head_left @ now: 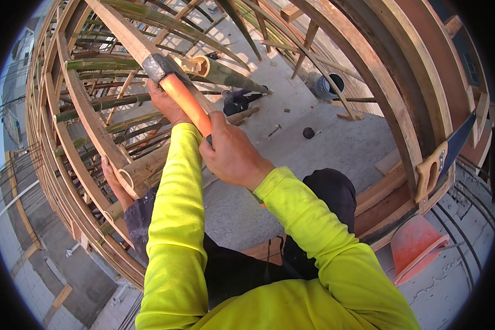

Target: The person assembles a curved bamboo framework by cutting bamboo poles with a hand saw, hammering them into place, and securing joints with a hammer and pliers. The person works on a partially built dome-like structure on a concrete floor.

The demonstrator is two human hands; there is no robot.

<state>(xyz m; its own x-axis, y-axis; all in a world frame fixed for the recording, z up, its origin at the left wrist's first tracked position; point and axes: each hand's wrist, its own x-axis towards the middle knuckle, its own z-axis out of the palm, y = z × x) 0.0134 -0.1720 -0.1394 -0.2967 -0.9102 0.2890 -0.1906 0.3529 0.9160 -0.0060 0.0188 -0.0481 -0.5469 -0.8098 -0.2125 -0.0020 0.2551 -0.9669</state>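
My right hand (234,151) is closed round the orange grip of a hammer (188,102). The hammer's dark head (158,66) lies over a pale wooden batten (124,33) that slants up to the left. Behind the hammer, my left hand (168,104) grips the batten, its fingers partly hidden. Both my sleeves are bright yellow. Lower left, another hand (115,184) with a dark sleeve rests against the timber frame (93,137), beside the cut end of a wooden post (140,173).
Curved timber ribs (390,71) rise at the right, with a handsaw (437,165) by them. A red plastic scoop (418,247) lies lower right. Bamboo poles (236,77) cross ahead. On the concrete floor are a black bucket (329,85) and a round dark object (308,133).
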